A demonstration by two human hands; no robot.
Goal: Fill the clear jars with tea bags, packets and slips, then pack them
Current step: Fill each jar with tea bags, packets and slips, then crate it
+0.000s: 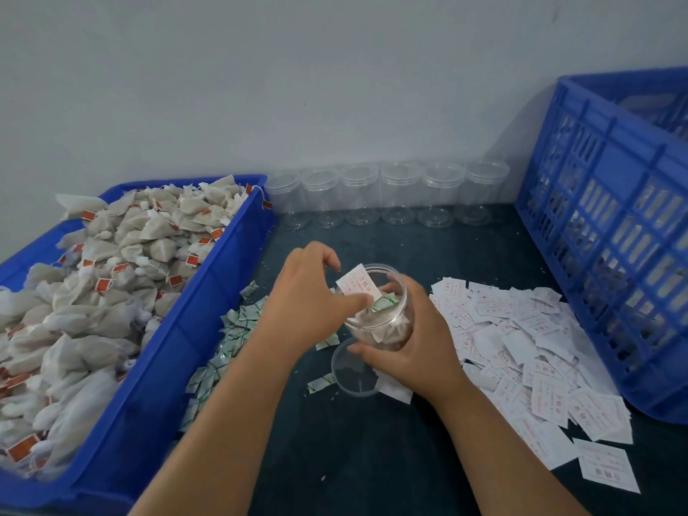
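Observation:
My right hand (413, 346) grips a clear jar (387, 322), tilted toward me over the middle of the dark table. Tea bags and a green-and-white packet (385, 303) lie inside it. My left hand (312, 299) reaches over the jar's mouth, its fingers pushing a white slip with red print (357, 284) into the opening. A clear lid (353, 370) lies flat on the table just below the jar.
A blue bin (208, 292) of tea bags fills the left. Green-and-white packets (223, 344) are strewn beside it. White slips (528, 348) spread at the right. Several empty clear jars (387, 195) line the back wall. A blue slatted crate (610, 225) stands at far right.

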